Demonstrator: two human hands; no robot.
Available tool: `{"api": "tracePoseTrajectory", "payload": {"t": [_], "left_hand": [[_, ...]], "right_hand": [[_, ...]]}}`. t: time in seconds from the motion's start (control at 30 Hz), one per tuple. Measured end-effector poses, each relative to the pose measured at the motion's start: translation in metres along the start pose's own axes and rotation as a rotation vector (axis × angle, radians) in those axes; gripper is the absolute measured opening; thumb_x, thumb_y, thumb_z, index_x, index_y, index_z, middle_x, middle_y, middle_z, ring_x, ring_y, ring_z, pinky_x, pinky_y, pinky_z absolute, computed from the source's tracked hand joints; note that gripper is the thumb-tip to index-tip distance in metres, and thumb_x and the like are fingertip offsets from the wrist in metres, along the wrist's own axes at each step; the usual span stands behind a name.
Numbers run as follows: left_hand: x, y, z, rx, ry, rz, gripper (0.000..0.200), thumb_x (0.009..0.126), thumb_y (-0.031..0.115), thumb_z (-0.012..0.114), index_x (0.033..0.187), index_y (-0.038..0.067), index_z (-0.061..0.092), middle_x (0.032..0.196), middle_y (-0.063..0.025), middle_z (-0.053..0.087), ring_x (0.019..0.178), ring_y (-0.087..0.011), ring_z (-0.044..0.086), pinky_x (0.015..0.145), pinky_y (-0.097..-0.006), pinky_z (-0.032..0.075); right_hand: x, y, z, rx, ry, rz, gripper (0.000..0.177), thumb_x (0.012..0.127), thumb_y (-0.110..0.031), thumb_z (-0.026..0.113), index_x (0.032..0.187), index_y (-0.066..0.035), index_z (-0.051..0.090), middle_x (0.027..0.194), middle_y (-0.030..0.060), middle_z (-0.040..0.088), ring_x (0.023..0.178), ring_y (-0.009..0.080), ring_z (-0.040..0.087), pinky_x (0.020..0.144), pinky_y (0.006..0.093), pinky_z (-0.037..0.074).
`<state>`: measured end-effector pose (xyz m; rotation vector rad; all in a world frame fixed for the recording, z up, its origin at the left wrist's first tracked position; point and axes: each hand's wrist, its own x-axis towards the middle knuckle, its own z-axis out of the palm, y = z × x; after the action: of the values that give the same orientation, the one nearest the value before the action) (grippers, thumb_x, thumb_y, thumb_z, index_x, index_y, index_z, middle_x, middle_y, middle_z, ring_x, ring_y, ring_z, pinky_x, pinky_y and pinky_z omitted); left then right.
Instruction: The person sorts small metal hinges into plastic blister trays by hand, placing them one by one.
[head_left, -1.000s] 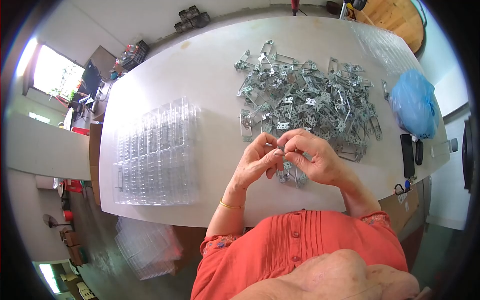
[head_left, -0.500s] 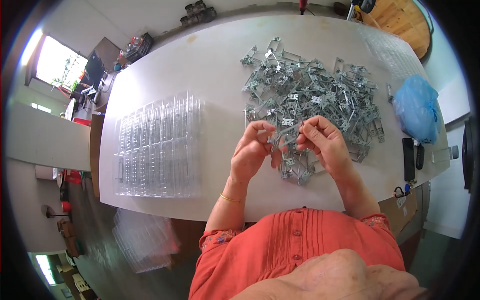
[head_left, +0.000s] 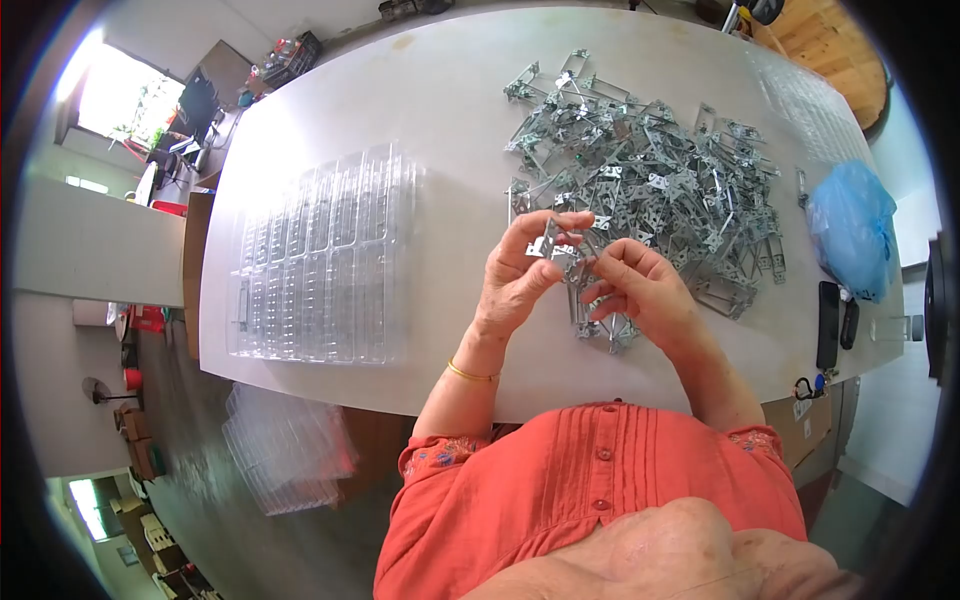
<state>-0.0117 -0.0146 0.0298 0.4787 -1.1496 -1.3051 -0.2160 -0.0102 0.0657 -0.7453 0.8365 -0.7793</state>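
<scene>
My left hand [head_left: 518,275] is closed on a small metal bracket [head_left: 549,245], its thumb and fingers at the bracket's end. Close beside it, my right hand [head_left: 637,287] pinches the other end of the piece with thumb and forefinger. Both hands are raised above the near edge of a heap of grey metal brackets [head_left: 655,175] on the table. To the left lies a stack of clear plastic trays [head_left: 320,270] with rows of compartments. At least one metal part [head_left: 243,305] shows in the leftmost compartments.
A blue plastic bag [head_left: 853,230], a phone [head_left: 828,325] and keys [head_left: 808,387] are on the right of the white table [head_left: 450,110]. Bubble wrap [head_left: 808,105] lies at the far right corner. More clear trays [head_left: 285,450] sit below the table's front left edge.
My left hand has turned, bringing the bracket to a more upright pose between its fingers. My right hand has shifted slightly down in the scene relative to the heap. The view has tilted a little.
</scene>
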Motion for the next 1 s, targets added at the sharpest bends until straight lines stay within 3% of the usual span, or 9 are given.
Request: {"api": "tracePoseTrajectory", "payload": {"t": [0.13, 0.23, 0.53, 0.63, 1.0], "left_hand": [[-0.001, 0.001, -0.004, -0.028, 0.005, -0.064, 0.059, 0.1, 0.05, 0.067, 0.136, 0.003, 0.057, 0.115, -0.0166, 0.073, 0.117, -0.0332, 0.068, 0.109, -0.0487, 0.047], [-0.001, 0.001, -0.005, -0.028, 0.007, -0.09, 0.06, 0.101, 0.05, 0.066, 0.134, 0.001, 0.057, 0.112, -0.0161, 0.073, 0.115, -0.0318, 0.069, 0.107, -0.0474, 0.049], [-0.004, 0.002, -0.001, 0.014, -0.063, -0.199, 0.058, 0.102, 0.049, 0.066, 0.13, -0.002, 0.061, 0.094, -0.0085, 0.072, 0.079, -0.0206, 0.07, 0.074, -0.0334, 0.056], [-0.005, -0.001, -0.006, -0.02, -0.11, -0.215, 0.043, 0.105, 0.034, 0.066, 0.131, 0.001, 0.061, 0.096, -0.0094, 0.073, 0.078, -0.0135, 0.067, 0.07, -0.0288, 0.054], [-0.006, 0.002, -0.003, 0.074, -0.07, -0.248, 0.04, 0.104, 0.032, 0.069, 0.127, 0.0, 0.064, 0.093, -0.0073, 0.072, 0.073, -0.0085, 0.06, 0.064, -0.0234, 0.048]], "right_hand": [[-0.003, 0.0, -0.004, -0.303, 0.024, -0.149, 0.015, 0.106, -0.021, 0.065, 0.107, -0.006, 0.064, 0.093, -0.0007, 0.065, 0.078, 0.0083, 0.065, 0.068, 0.0241, 0.054], [-0.009, -0.003, -0.005, -0.401, 0.018, -0.227, 0.012, 0.105, -0.018, 0.066, 0.105, -0.006, 0.065, 0.085, -0.0046, 0.06, 0.073, 0.0033, 0.057, 0.064, 0.0213, 0.048], [-0.022, -0.021, 0.021, -0.503, 0.048, -0.428, 0.005, 0.105, -0.01, 0.064, 0.103, -0.005, 0.064, 0.082, -0.0056, 0.059, 0.072, -0.0003, 0.051, 0.062, 0.0198, 0.042], [-0.02, -0.021, 0.022, -0.564, 0.058, -0.478, 0.004, 0.104, -0.008, 0.064, 0.103, -0.004, 0.064, 0.081, -0.0049, 0.06, 0.07, -0.0004, 0.051, 0.06, 0.0204, 0.042], [-0.021, -0.018, 0.018, -0.75, 0.124, -0.558, 0.007, 0.102, -0.008, 0.065, 0.107, -0.004, 0.063, 0.074, -0.0034, 0.056, 0.065, 0.0009, 0.048, 0.058, 0.0231, 0.041]]}}
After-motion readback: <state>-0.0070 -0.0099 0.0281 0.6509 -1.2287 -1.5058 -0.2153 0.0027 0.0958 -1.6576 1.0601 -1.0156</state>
